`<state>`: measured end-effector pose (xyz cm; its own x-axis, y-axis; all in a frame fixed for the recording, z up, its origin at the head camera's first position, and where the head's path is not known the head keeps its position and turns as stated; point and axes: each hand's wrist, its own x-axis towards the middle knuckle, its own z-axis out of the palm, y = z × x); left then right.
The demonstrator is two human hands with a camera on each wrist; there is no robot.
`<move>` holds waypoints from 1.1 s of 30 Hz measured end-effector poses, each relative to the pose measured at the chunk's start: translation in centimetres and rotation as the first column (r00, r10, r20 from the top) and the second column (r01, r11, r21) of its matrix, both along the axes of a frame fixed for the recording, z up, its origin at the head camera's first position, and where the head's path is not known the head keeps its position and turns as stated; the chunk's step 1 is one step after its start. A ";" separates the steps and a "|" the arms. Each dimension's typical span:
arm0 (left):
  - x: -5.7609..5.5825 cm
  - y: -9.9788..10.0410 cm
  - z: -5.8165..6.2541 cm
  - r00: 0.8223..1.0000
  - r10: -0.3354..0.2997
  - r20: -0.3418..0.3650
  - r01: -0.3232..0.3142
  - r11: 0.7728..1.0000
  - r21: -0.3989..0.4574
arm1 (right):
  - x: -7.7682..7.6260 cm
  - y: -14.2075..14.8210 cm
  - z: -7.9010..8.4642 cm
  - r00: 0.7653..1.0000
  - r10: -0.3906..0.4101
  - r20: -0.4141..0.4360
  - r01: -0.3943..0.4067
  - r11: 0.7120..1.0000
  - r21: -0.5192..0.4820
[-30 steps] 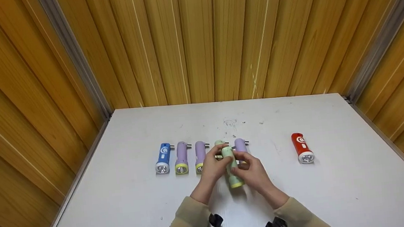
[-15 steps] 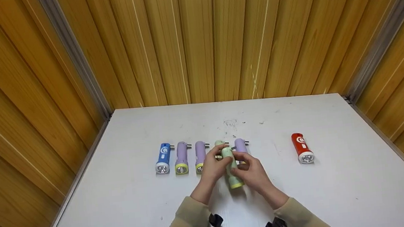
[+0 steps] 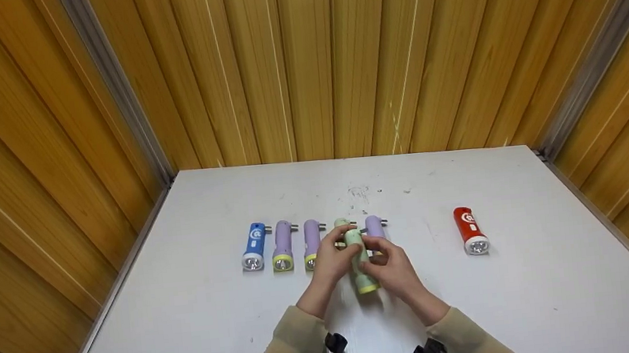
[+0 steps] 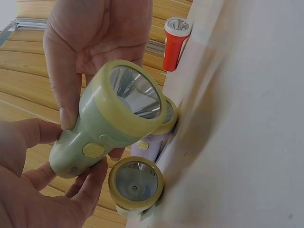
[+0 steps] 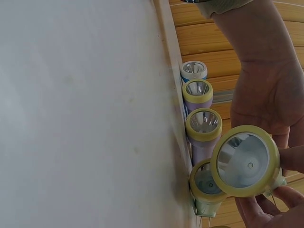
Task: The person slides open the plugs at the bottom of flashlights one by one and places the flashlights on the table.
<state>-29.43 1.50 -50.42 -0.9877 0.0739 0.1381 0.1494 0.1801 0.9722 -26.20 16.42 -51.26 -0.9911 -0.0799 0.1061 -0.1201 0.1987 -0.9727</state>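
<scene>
Both hands hold a pale green flashlight (image 3: 362, 275) with a yellow head ring, raised over the near side of the row on the table. My left hand (image 3: 331, 260) grips its upper body from the left, thumb across it. From the right, my right hand (image 3: 395, 267) pinches the body with thumb and fingers. Metal plug prongs (image 3: 363, 230) stick out at its upper right end. In the left wrist view its yellow switch (image 4: 94, 150) shows, with the clear lens facing the camera. The lens (image 5: 247, 161) also faces the right wrist camera.
On the white table (image 3: 202, 325) lie a blue flashlight (image 3: 254, 245), purple flashlights (image 3: 283, 243) and another green flashlight (image 3: 341, 221), partly hidden by the hands. A red flashlight (image 3: 471, 230) lies apart at the right. Wood-look panels (image 3: 310, 67) surround the table.
</scene>
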 end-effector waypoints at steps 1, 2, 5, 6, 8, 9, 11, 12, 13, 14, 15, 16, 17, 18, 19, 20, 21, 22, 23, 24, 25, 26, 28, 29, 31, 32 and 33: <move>0.0 0.0 0.0 1.000 -0.001 0.001 0.001 1.000 0.000 | 0.0 0.0 0.0 1.000 -0.001 -0.002 0.001 1.000 0.002; 0.1 0.0 0.1 1.000 -0.003 0.000 0.003 1.000 0.003 | 0.0 0.0 -0.1 1.000 -0.002 -0.009 0.002 1.000 0.008; 0.1 0.0 0.1 1.000 -0.007 0.001 0.007 1.000 0.004 | 0.0 0.0 -0.1 1.000 -0.003 -0.021 0.004 1.000 0.015; 0.1 0.0 0.2 1.000 -0.007 0.001 0.007 1.000 0.001 | 0.0 0.0 -0.2 1.000 -0.003 -0.025 0.004 1.000 0.018; 0.1 0.0 0.2 1.000 -0.005 0.001 0.005 1.000 -0.007 | 0.0 0.0 -0.2 1.000 -0.003 -0.029 0.004 1.000 0.020; 0.1 0.0 0.2 1.000 -0.004 0.001 0.004 1.000 -0.012 | 0.0 0.0 -0.2 1.000 -0.002 -0.028 0.002 1.000 0.016; 0.1 0.0 0.2 1.000 -0.003 0.001 0.003 1.000 -0.017 | 0.0 0.0 -0.1 1.000 -0.002 -0.030 0.002 1.000 0.013; 0.1 0.0 0.3 1.000 -0.004 -0.004 0.004 1.000 -0.018 | 0.0 0.0 -0.1 1.000 -0.002 -0.027 0.002 1.000 0.010; 0.1 0.0 0.2 1.000 -0.005 -0.009 0.005 1.000 -0.018 | -0.1 0.0 -0.1 1.000 -0.002 -0.023 0.002 1.000 0.006; 0.1 0.0 0.2 1.000 -0.007 -0.011 0.006 1.000 -0.017 | -0.1 0.0 -0.1 1.000 -0.002 -0.021 0.002 1.000 0.002; 0.1 0.0 0.2 1.000 -0.008 -0.012 0.008 1.000 -0.014 | -0.1 0.0 -0.1 1.000 -0.003 -0.021 0.003 1.000 0.001; 0.1 -0.1 0.2 1.000 -0.009 -0.013 0.009 1.000 -0.012 | -0.1 0.0 -0.1 1.000 -0.004 -0.020 0.004 1.000 0.001; 0.1 -0.1 0.2 1.000 -0.009 -0.012 0.009 1.000 -0.011 | -0.1 0.0 -0.1 1.000 -0.005 -0.020 0.005 1.000 0.002; 0.1 -0.1 0.2 1.000 -0.008 -0.010 0.008 1.000 -0.012 | -0.1 0.0 -0.2 1.000 -0.006 -0.021 0.006 1.000 0.003; 0.1 -0.1 0.2 1.000 -0.007 -0.003 0.007 1.000 -0.013 | -0.1 0.0 -0.2 1.000 -0.006 -0.021 0.006 1.000 0.004; 0.1 -0.1 0.1 1.000 -0.005 0.004 0.006 1.000 -0.013 | -0.1 0.0 -0.2 1.000 -0.006 -0.022 0.006 1.000 0.004; 0.1 0.0 0.1 1.000 -0.005 0.007 0.005 1.000 -0.013 | -0.1 0.0 -0.2 1.000 -0.005 -0.021 0.005 1.000 0.003; 0.1 0.0 0.1 1.000 -0.004 0.010 0.004 1.000 -0.013 | -0.1 0.0 -0.2 1.000 -0.006 -0.025 0.006 1.000 0.006; 0.1 0.0 0.1 1.000 -0.004 0.012 0.004 1.000 -0.013 | 0.0 0.0 -0.2 1.000 -0.007 -0.027 0.007 1.000 0.010; 0.1 0.0 0.1 1.000 -0.004 0.013 0.004 1.000 -0.013 | 0.0 0.0 -0.2 1.000 -0.008 -0.028 0.008 1.000 0.011; 0.1 0.0 0.1 1.000 -0.004 0.012 0.004 1.000 -0.011 | 0.0 0.0 -0.3 1.000 -0.009 -0.030 0.010 1.000 0.012; 0.1 0.0 0.1 1.000 -0.004 0.010 0.004 1.000 -0.011 | 0.0 0.0 -0.3 1.000 -0.009 -0.027 0.009 1.000 0.009; 0.1 0.0 0.1 1.000 -0.004 0.007 0.004 1.000 -0.011 | 0.0 0.0 -0.3 1.000 -0.008 -0.026 0.009 1.000 0.014; 0.1 0.0 0.1 1.000 -0.005 0.004 0.005 1.000 -0.010 | 0.0 0.0 -0.2 1.000 -0.007 -0.022 0.007 1.000 0.012; 0.0 0.0 0.0 1.000 -0.004 0.002 0.004 1.000 -0.011 | 0.0 0.0 -0.2 1.000 -0.006 -0.020 0.006 1.000 0.010; 0.0 0.0 0.0 1.000 -0.003 0.004 0.003 1.000 -0.011 | 0.0 0.0 -0.2 1.000 -0.007 -0.018 0.007 1.000 0.011; 0.0 0.0 -0.1 1.000 -0.002 0.004 0.002 1.000 -0.011 | 0.0 0.0 -0.2 1.000 -0.009 -0.020 0.009 1.000 0.013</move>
<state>-29.44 1.53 -50.47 -0.9880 0.0775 0.1335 0.1461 0.1900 0.9708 -26.22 16.43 -51.47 -0.9896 -0.0725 0.1244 -0.1372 0.2130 -0.9674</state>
